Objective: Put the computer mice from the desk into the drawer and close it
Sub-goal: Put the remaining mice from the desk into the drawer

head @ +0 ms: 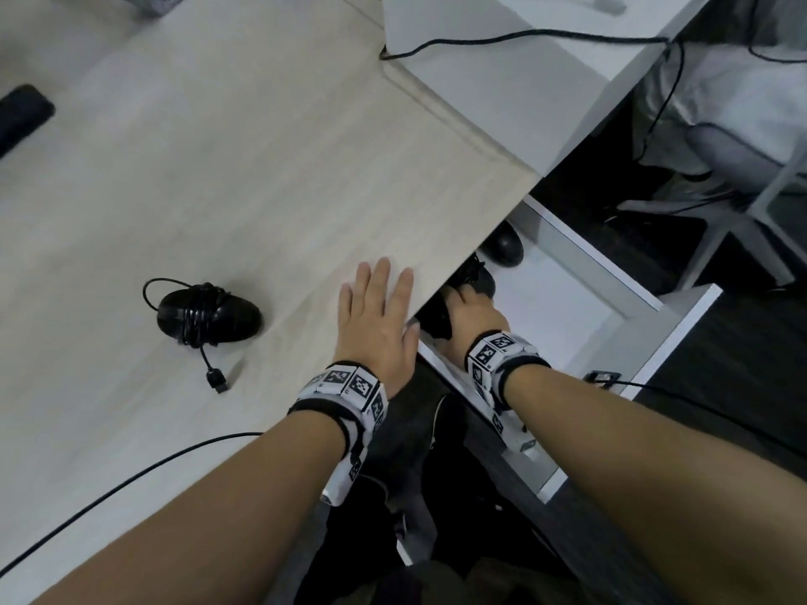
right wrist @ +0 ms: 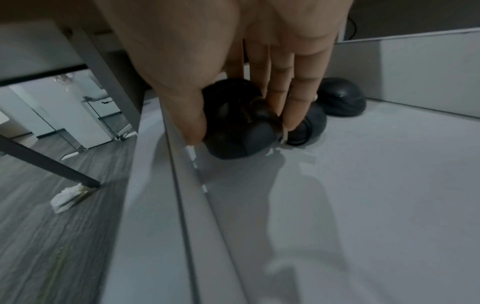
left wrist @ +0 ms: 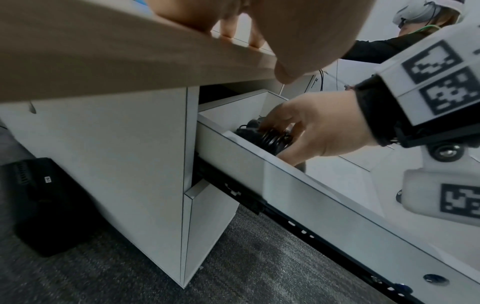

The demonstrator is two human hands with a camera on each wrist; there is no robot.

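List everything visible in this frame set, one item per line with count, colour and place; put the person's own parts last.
mice in the drawer: at least three, black, at the back of the open drawer, one held.
mouse on the desk: one, black, cable wrapped round it, left of the left hand.
drawer: one, white, pulled out under the desk edge.
desk: one, pale wood top.
dark object: one, black, far left desk edge; kind unclear.
loose cables: black, across desk and floor.
crumpled tissue: one, white, by a leg on the floor.
left hand: flat on the desk edge.
right hand: grips a mouse in the drawer.
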